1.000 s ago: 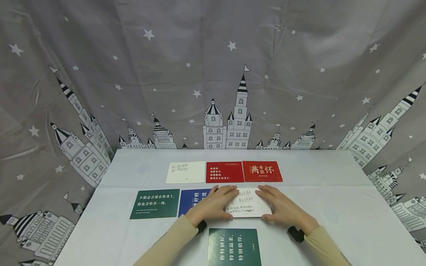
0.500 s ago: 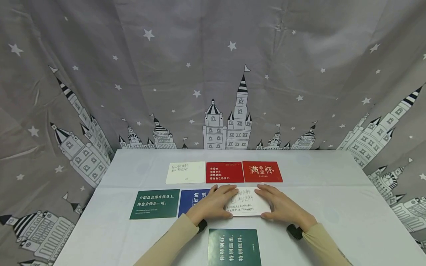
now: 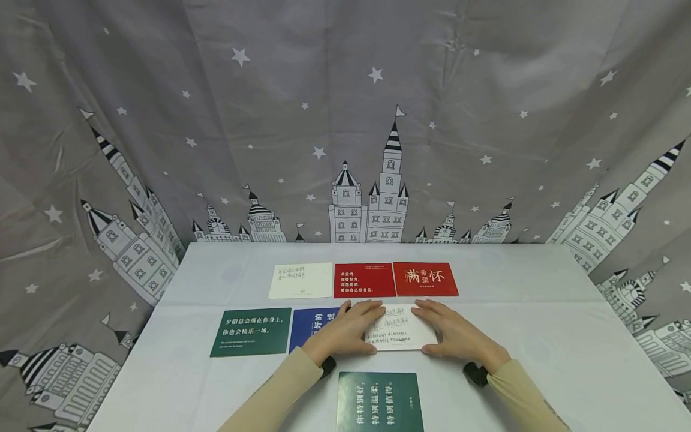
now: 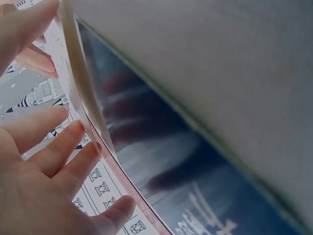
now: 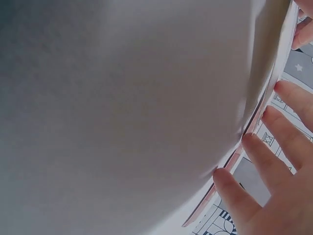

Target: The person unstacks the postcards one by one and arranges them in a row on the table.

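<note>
A white card with handwriting (image 3: pixel 399 329) lies in the middle of the table, flanked by both hands. My left hand (image 3: pixel 347 333) touches its left edge with spread, fairly straight fingers and covers part of a blue card (image 3: pixel 312 327). At the right edge, the fingertips and thumb of my right hand (image 3: pixel 465 339) rest in the same way. In the left wrist view the blue card (image 4: pixel 210 161) shows close up beside my fingers. The right wrist view has my right fingers (image 5: pixel 264 171) lined up along the tabletop in strong foreshortening.
Behind, in a row, lie a cream card (image 3: pixel 300 281), a red card (image 3: pixel 364 281) and another red card (image 3: pixel 426 279). A green card (image 3: pixel 250 333) lies at left, another green card (image 3: pixel 380 403) in front. A grey castle-print curtain (image 3: pixel 281 120) hangs behind the white table (image 3: pixel 540 336).
The white card has shifted slightly away from the person and to the left. My right hand has moved a little left with it; the left hand has barely moved.
</note>
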{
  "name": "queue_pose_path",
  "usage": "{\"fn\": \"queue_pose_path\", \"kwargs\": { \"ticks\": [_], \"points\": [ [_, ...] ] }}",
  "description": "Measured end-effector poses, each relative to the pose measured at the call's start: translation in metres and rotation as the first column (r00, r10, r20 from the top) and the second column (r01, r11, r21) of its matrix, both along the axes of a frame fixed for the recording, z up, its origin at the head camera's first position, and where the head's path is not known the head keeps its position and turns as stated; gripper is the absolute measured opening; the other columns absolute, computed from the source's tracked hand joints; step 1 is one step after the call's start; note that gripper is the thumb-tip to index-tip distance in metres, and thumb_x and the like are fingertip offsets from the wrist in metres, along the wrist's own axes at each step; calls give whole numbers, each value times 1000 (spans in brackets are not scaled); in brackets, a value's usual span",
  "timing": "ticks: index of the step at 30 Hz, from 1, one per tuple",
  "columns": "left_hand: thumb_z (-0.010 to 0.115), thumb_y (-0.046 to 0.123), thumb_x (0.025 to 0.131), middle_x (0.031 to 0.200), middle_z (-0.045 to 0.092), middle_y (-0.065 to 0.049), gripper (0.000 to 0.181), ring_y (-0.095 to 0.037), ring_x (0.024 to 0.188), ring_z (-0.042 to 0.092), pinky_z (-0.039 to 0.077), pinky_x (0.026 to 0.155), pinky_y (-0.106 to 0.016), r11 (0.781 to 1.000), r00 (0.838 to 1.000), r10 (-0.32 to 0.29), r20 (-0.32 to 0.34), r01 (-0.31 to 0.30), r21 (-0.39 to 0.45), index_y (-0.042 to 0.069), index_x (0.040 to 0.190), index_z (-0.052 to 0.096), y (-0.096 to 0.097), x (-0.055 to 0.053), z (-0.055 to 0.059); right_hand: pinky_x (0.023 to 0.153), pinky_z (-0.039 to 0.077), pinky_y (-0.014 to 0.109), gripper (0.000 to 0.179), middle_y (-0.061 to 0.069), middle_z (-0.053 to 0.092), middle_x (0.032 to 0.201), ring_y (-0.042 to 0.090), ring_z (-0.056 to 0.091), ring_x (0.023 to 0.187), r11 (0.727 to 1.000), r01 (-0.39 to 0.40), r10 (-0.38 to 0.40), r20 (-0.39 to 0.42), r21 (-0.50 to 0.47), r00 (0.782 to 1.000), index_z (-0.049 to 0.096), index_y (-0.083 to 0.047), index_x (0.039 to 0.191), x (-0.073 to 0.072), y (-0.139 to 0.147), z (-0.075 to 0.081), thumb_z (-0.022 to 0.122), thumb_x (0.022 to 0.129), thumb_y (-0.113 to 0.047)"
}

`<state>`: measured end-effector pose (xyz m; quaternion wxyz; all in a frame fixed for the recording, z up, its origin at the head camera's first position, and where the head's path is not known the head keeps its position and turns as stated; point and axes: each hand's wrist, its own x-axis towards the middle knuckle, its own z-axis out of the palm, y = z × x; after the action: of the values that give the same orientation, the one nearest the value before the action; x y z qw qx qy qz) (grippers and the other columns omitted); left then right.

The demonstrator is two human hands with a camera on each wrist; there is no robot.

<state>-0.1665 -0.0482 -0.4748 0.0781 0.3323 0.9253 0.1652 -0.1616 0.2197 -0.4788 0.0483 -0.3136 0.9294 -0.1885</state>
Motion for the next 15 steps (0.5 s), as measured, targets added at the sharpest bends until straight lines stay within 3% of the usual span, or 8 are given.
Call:
{"fn": "queue_pose_path", "kwargs": {
  "ticks": [15],
  "points": [
    [74,32,72,139,36,-3,75,-18,128,29,16,103,-54,1000,1000,8,16,-7,-17,13,136,40,0,-1,-2,100,30,46,74,8,35,139,26,31,127,1000,-5,5,-8,17,1000,43,-10,134,-3,-2,-4,72,70,-35]
  ]
}}
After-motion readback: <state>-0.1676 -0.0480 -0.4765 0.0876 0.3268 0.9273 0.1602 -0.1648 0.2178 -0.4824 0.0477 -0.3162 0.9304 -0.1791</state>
